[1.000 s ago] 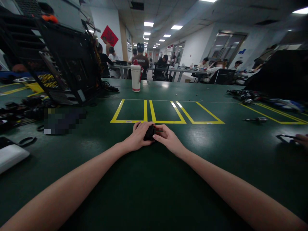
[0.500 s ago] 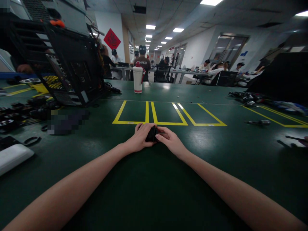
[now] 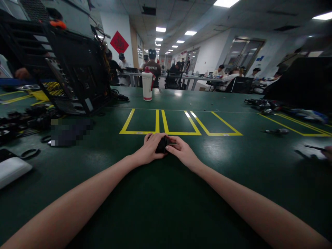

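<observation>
A small black block-shaped object lies on the green table just in front of the yellow tape lines; its exact kind is too dark to make out. My left hand is wrapped over its top and left side, with the thumb along the near edge. From the right, my right hand pinches its end between thumb and fingers. Much of the object is hidden under the left fingers. Ahead of my hands, yellow tape frames mark the table.
A white cup with a red lid stands beyond the tape. On the left are a black computer case, cables and a white object. To the right lie a dark tool, more cables and another person's hand.
The view has shifted slightly, so the scene sits a little further left. Both hands stay on the black object, in nearly the same pose.
</observation>
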Demonstrator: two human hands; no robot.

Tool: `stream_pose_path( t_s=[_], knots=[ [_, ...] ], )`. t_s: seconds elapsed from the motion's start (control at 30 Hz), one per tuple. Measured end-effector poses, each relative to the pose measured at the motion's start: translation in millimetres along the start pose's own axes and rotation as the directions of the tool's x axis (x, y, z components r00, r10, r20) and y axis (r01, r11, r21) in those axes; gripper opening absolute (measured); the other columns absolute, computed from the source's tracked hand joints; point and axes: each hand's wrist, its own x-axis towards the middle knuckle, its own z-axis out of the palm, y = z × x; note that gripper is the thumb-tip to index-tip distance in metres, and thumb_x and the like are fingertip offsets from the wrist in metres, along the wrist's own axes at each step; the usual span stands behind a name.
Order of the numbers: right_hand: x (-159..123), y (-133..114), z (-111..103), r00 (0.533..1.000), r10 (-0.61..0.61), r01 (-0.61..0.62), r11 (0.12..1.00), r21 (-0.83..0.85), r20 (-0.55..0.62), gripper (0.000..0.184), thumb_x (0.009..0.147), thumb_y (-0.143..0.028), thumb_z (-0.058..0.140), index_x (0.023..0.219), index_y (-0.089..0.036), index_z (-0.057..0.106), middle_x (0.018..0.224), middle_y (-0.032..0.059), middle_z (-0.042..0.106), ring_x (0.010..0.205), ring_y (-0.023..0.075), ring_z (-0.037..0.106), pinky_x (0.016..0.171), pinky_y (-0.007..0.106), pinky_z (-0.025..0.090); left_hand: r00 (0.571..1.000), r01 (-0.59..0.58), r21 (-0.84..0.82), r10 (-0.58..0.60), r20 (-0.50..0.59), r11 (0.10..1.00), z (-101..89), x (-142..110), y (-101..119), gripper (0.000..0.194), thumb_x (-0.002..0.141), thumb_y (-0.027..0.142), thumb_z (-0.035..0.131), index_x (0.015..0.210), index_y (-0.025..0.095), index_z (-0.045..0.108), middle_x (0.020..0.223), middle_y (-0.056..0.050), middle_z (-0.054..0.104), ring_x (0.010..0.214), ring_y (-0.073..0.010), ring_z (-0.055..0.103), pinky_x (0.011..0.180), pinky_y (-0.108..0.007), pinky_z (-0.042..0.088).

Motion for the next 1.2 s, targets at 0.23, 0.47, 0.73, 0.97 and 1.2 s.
stream_pose_path(
  t_s=[0.23, 0.47, 0.73, 0.97, 1.2],
  knots=[
    [-3.5, -2.4, 0.7, 0.998, -0.054, 0.053, 0.998, 0.041, 0.028, 0.030, 0.070, -0.023, 0.059, 0.097, -0.023, 0.046, 0.105, 0.0023, 0.050, 0.099, 0.0174, 0.052, 0.087, 0.037, 0.043, 1.000, -0.001, 0.006, 0.001, 0.005, 1.000, -0.6, 0.0, 0.7, 0.055, 0.068, 0.026, 0.057, 0.115, 0.024, 0.029, 0.113, -0.005, 0.044, 0.107, -0.0214, 0.040, 0.098, -0.041, 0.016],
    [-1.0, -0.8, 0.1, 1.000, -0.023, 0.022, 0.999, 0.031, 0.008, 0.028, 0.074, -0.026, 0.054, 0.101, -0.023, 0.047, 0.106, 0.0031, 0.051, 0.102, 0.0175, 0.050, 0.089, 0.037, 0.042, 1.000, -0.001, 0.005, 0.001, 0.013, 1.000, -2.3, 0.1, 1.2, 0.055, 0.069, 0.028, 0.057, 0.116, 0.023, 0.028, 0.115, -0.005, 0.043, 0.108, -0.0213, 0.039, 0.098, -0.041, 0.016],
    [-4.4, -5.7, -0.2, 0.998, -0.040, 0.038, 0.998, 0.042, 0.053, 0.032, 0.070, -0.022, 0.058, 0.100, -0.023, 0.046, 0.106, 0.0029, 0.050, 0.101, 0.0176, 0.051, 0.087, 0.037, 0.043, 1.000, 0.002, 0.004, -0.002, 0.006, 1.000, -1.4, 0.1, 0.4, 0.055, 0.068, 0.025, 0.058, 0.115, 0.024, 0.029, 0.112, -0.005, 0.044, 0.107, -0.0211, 0.039, 0.098, -0.041, 0.016],
    [0.4, 2.4, 0.3, 0.999, -0.040, 0.040, 0.999, 0.022, -0.011, 0.022, 0.076, -0.026, 0.050, 0.098, -0.023, 0.048, 0.102, 0.0026, 0.051, 0.097, 0.0164, 0.051, 0.083, 0.035, 0.045, 1.000, -0.012, 0.011, 0.012, -0.009, 1.000, -0.6, 0.4, 0.7, 0.055, 0.068, 0.028, 0.058, 0.115, 0.023, 0.029, 0.112, -0.005, 0.044, 0.107, -0.0213, 0.039, 0.098, -0.041, 0.016],
    [-2.9, -3.9, -1.5, 0.999, 0.005, -0.005, 1.000, 0.013, 0.045, 0.028, 0.074, -0.025, 0.053, 0.101, -0.023, 0.047, 0.106, 0.0031, 0.050, 0.100, 0.0178, 0.051, 0.087, 0.038, 0.043, 1.000, -0.002, -0.001, 0.002, 0.007, 1.000, -2.4, -0.1, 1.4, 0.055, 0.068, 0.026, 0.057, 0.115, 0.024, 0.029, 0.113, -0.005, 0.044, 0.107, -0.0213, 0.039, 0.098, -0.042, 0.015]
  ],
)
